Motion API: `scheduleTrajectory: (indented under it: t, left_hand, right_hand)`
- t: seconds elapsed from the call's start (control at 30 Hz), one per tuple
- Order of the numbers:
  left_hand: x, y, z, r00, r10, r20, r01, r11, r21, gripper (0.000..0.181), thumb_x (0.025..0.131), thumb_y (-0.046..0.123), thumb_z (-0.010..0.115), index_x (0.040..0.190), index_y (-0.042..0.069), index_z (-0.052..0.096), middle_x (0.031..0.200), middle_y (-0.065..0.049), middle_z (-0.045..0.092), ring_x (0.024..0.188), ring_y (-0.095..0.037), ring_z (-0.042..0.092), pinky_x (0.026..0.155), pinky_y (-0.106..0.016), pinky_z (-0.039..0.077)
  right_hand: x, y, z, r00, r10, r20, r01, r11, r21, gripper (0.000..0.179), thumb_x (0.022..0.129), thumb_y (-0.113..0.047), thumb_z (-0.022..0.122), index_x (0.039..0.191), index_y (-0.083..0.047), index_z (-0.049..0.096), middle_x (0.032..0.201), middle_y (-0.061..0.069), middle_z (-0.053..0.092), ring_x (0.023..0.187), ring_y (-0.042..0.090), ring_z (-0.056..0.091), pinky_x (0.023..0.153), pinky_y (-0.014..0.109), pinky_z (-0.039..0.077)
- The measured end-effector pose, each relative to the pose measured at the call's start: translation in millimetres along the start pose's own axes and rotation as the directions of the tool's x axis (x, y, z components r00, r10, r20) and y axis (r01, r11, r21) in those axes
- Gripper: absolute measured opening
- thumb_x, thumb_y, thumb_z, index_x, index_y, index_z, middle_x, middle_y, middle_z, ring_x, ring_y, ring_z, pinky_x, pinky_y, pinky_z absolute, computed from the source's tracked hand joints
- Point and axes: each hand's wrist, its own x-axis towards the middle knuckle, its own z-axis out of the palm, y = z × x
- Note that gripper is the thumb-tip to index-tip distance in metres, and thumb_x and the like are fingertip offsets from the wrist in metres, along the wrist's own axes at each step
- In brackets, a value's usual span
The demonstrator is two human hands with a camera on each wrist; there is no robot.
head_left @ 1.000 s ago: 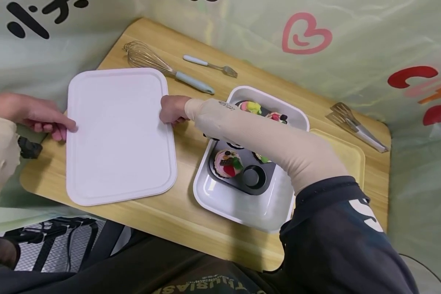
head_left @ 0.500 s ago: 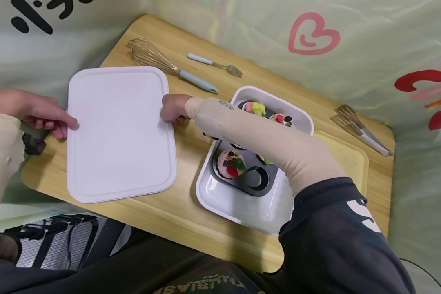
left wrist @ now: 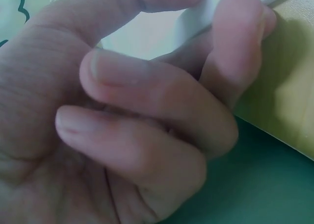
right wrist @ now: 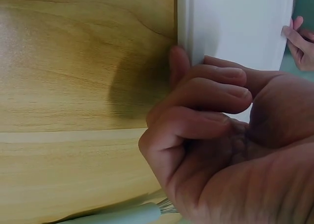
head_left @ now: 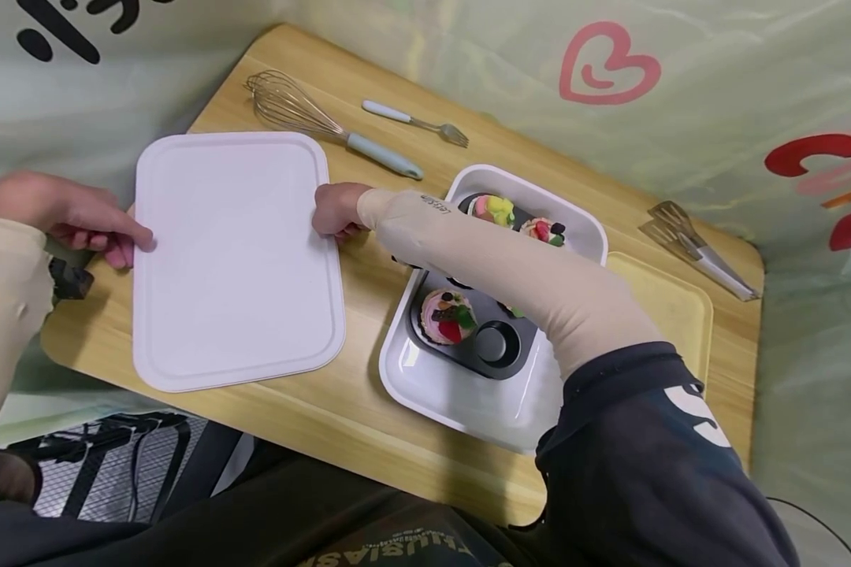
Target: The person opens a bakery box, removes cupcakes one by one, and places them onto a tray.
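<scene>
A flat white cutting board [head_left: 237, 260] with rounded corners and a grooved border lies over the left part of the table. My left hand [head_left: 88, 216] grips its left edge, thumb on the upper face and index finger beneath; the other fingers curl loosely, as the left wrist view shows. At the opposite edge, my right hand [head_left: 340, 211] pinches the border near the upper right corner. Its remaining fingers [right wrist: 196, 99] are folded in toward the palm. In the right wrist view the far side of the cutting board and my left hand [right wrist: 300, 42] also appear.
Under my right forearm stands a white baking dish [head_left: 461, 417] holding a dark muffin tin [head_left: 425, 346] with several decorated cupcakes [head_left: 447, 316]. Behind lie a whisk [head_left: 383, 155] and a fork [head_left: 414, 122]. Tongs [head_left: 702, 252] and a yellow tray [head_left: 667, 307] are at the right.
The cutting board and both hands have shifted slightly to the right relative to the table. Both grips stay the same; the head view has also moved a little.
</scene>
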Motion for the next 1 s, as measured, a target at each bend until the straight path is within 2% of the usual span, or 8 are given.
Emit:
scheduleTrajectory:
  t: [0.2,0.47,0.57,0.77,0.9,1.0]
  left_hand:
    - [0.1,-1.5,1.3,1.0,-0.015,0.008,0.015,1.0,-0.006,0.042,0.101,0.042,0.048,0.077,0.016,0.072,0.063,0.012,0.061,0.05,0.003,0.041,0.052,-0.013,0.035]
    - [-0.7,-3.1,1.4,0.999,-0.021,0.035,0.022,0.999,-0.027,0.043,0.102,0.041,0.047,0.077,0.016,0.071,0.063,0.012,0.06,0.05,0.004,0.043,0.052,-0.011,0.036]
    - [-0.1,-3.7,3.7,0.999,-0.025,0.046,0.027,0.999,-0.044,0.043,0.103,0.041,0.046,0.078,0.016,0.071,0.064,0.012,0.061,0.05,0.004,0.044,0.052,-0.011,0.036]
    - [0.8,2.6,-1.3,0.997,-0.03,0.066,0.033,0.998,-0.056,0.043,0.102,0.04,0.046,0.078,0.015,0.071,0.065,0.01,0.063,0.051,0.005,0.044,0.052,-0.009,0.037]
    - [-4.9,10.2,-9.3,0.999,-0.034,0.021,0.036,0.997,-0.069,0.044,0.1,0.042,0.047,0.076,0.015,0.072,0.064,0.01,0.063,0.05,0.006,0.042,0.05,-0.009,0.037]
    - [-10.2,18.9,-17.5,0.999,-0.007,-0.043,0.005,0.999,-0.048,0.047,0.101,0.042,0.044,0.076,0.014,0.072,0.063,0.01,0.062,0.051,0.003,0.044,0.05,-0.013,0.038]
  right_hand:
    - [0.7,-4,1,1.0,0.012,0.007,-0.012,0.999,-0.03,0.028,0.094,-0.008,0.036,0.071,-0.007,0.051,0.049,-0.002,0.042,0.038,0.008,0.031,0.038,0.018,0.025]
    - [2.5,-4,4,1.0,-0.014,-0.016,0.015,1.0,0.028,0.03,0.092,-0.006,0.035,0.065,-0.008,0.046,0.047,-0.002,0.04,0.038,0.007,0.03,0.037,0.018,0.023]
    - [2.7,-4,6,0.999,-0.012,-0.031,0.013,0.999,0.052,0.025,0.093,-0.008,0.034,0.072,-0.008,0.047,0.048,-0.001,0.044,0.038,0.007,0.033,0.036,0.017,0.025]
    - [-2.2,-5,4,0.994,0.007,-0.113,0.003,0.996,0.085,0.015,0.096,-0.013,0.034,0.092,-0.008,0.048,0.049,0.002,0.055,0.039,0.009,0.042,0.035,0.018,0.029]
    - [-11.1,-4,-3,0.989,-0.001,-0.149,0.02,0.992,0.128,0.015,0.095,-0.013,0.034,0.096,-0.009,0.048,0.053,0.004,0.062,0.04,0.01,0.045,0.035,0.018,0.03]
    - [-19.7,-1,-8,0.988,-0.017,-0.155,0.044,0.984,0.173,0.012,0.094,-0.012,0.035,0.093,-0.01,0.046,0.055,0.004,0.061,0.04,0.01,0.048,0.036,0.018,0.03]
